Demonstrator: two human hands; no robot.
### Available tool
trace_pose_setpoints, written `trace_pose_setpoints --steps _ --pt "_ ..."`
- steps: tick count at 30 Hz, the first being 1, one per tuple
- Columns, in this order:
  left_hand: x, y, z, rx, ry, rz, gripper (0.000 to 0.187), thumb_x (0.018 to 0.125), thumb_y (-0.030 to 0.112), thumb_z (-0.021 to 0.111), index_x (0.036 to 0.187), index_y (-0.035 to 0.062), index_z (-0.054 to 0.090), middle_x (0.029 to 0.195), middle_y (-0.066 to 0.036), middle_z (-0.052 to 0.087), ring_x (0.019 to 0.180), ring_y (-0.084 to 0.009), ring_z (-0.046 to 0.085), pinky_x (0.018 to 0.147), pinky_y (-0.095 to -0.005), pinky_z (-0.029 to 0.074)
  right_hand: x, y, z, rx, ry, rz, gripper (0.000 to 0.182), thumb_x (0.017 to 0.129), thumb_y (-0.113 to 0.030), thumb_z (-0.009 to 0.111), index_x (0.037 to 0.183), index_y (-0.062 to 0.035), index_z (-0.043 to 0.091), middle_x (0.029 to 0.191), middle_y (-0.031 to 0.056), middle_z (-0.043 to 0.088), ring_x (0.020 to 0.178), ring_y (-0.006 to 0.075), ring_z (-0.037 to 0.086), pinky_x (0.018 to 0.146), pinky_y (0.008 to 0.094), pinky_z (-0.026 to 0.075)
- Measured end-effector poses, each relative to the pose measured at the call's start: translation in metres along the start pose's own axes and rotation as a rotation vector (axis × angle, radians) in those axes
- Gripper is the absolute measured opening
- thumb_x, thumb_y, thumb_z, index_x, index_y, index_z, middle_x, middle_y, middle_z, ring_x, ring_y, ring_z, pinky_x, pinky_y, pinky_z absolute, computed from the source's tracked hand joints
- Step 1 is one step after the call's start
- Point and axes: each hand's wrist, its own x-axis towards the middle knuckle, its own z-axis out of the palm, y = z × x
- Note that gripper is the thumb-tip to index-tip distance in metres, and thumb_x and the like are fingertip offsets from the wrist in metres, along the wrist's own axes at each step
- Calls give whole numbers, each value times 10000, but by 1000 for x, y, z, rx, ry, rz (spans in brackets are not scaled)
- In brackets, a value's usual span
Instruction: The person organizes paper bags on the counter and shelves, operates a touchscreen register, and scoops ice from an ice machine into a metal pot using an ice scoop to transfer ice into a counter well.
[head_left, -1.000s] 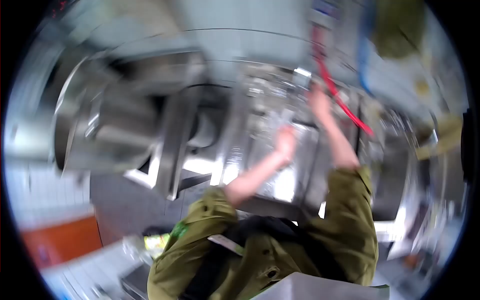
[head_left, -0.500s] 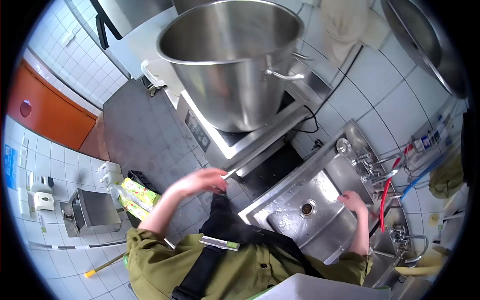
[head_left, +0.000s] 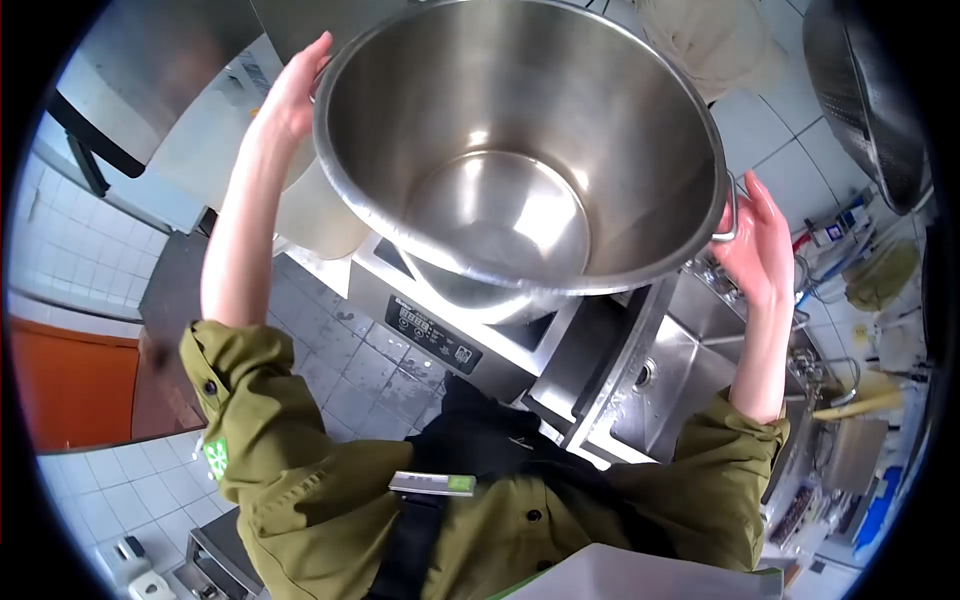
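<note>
A large, deep steel stockpot is in front of me above the induction cooker; its inside looks bare apart from bright reflections. My left hand is closed at the pot's left side, with the fingertips partly hidden by the rim. On the opposite side, my right hand grips the wire side handle, its thumb and fingers partly extended around it. Whether the pot's base rests on the cooker or is raised cannot be made out.
Right of the cooker is a steel sink with taps behind it. A pale bucket-like container stands left of the pot. A perforated steel pan hangs on the tiled wall. Wet floor tiles show below the cooker.
My left hand has gone from beside the cooker to the pot's left side. My right hand has left the sink for the right handle. The view has shifted closer over the pot.
</note>
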Motion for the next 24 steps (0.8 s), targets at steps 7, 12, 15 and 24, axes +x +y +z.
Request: trace_pose_setpoints --steps 7,12,15,24 --pt "-96 1 64 -66 208 105 267 867 205 394 624 96 418 477 81 282 365 -6 202 319 -127 173 -50 18 20 -175 195 -266 119 815 -110 458 832 5 487 675 3 467 433 13 302 377 126 260" --pt "-219 -16 36 37 216 469 278 837 226 449 951 -4 555 821 -80 602 691 -139 584 578 -236 495 -118 40 37 -141 -324 -416 277 841 -81 341 1038 78 453 922 145 546 464 1 361 355 102 257" --pt "-287 -22 22 307 685 704 294 838 227 461 1034 21 537 892 -50 586 767 -117 564 600 -215 483 -130 68 72 -164 -271 -529 333 837 -114 319 1070 110 403 836 135 535 419 8 346 335 100 263" --pt "-471 -35 -112 398 786 750 230 858 188 410 913 33 569 747 -66 595 615 -120 582 505 -207 496 -58 220 230 -272 -452 -46 243 825 -138 393 948 68 429 526 -22 317 371 25 259 412 182 301"
